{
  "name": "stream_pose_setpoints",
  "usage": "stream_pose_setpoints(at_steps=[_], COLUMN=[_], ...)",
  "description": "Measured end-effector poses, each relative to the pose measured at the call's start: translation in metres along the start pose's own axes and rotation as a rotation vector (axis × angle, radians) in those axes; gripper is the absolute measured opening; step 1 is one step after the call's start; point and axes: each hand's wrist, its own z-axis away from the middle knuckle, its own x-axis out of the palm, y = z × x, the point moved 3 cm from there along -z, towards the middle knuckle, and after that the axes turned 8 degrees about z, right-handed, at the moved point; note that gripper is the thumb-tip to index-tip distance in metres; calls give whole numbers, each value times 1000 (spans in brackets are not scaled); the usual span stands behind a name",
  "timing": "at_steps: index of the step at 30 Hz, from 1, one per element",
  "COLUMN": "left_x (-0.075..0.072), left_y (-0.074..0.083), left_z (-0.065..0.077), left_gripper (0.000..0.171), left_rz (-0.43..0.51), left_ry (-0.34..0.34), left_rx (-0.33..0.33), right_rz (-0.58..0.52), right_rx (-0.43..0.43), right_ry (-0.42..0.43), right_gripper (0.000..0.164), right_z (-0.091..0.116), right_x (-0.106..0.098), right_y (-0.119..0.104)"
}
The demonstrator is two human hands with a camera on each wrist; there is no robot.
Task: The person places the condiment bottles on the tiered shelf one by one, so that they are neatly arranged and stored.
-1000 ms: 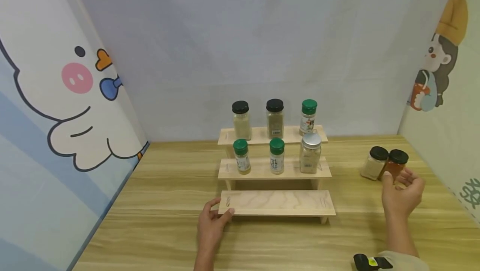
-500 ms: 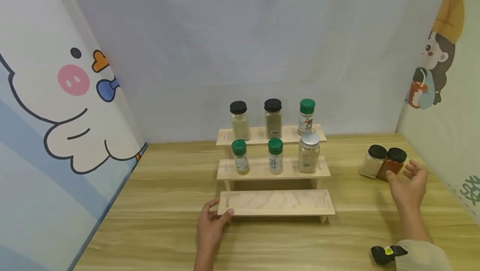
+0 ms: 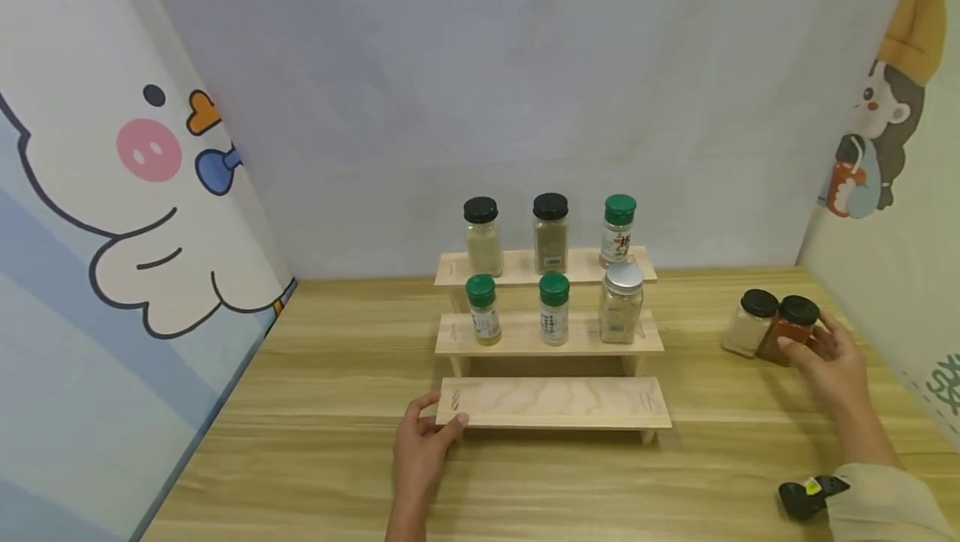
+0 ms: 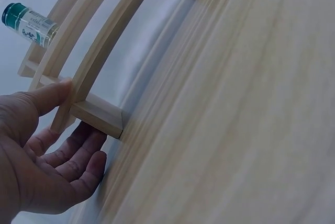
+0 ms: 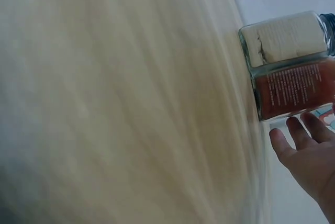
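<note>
My left hand (image 3: 420, 446) holds the left end of the lowest step of a wooden tiered rack (image 3: 555, 403), thumb on top; in the left wrist view the fingers (image 4: 78, 156) bend beneath, beside the rack's foot. At the right, my right hand (image 3: 836, 367) is at a black-lidded jar of red spice (image 3: 786, 338). Its thumb lies against the jar's front and its fingers reach along the right side. From the right wrist, those fingers (image 5: 301, 135) look fairly straight at the glass, contact hard to judge. A jar of pale powder (image 3: 750, 325) stands against the red one.
On the top step stand two black-lidded jars (image 3: 551, 246) and a green-capped shaker (image 3: 617, 238). The middle step bears two green-capped shakers (image 3: 553, 321) and a silver-lidded jar (image 3: 619, 313). The wood-grain table (image 3: 337, 392) meets printed walls at both sides and a plain backdrop.
My right hand has shifted rightward around the red spice jar, its fingers now closer along the jar's right side. The left hand keeps its place on the rack, and the jars stand where they were.
</note>
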Motion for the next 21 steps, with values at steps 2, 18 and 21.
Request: stream_pose_setpoints(at_steps=[2,18,21], left_x=[0,1,0], left_y=[1,1,2], left_z=[0,0,-1], left_gripper=[56,56,56], left_rz=[1,0,0], left_ry=[-5,0,0], left_rx=[2,-5,-5], right_rz=[14,17,-8], right_rx=[2,-21,3], right_ry=[-13,95,160], right_gripper=[78,41,37], right_z=[-1,-1,2], right_x=[-3,-9,-11], right_y=[3,11,6])
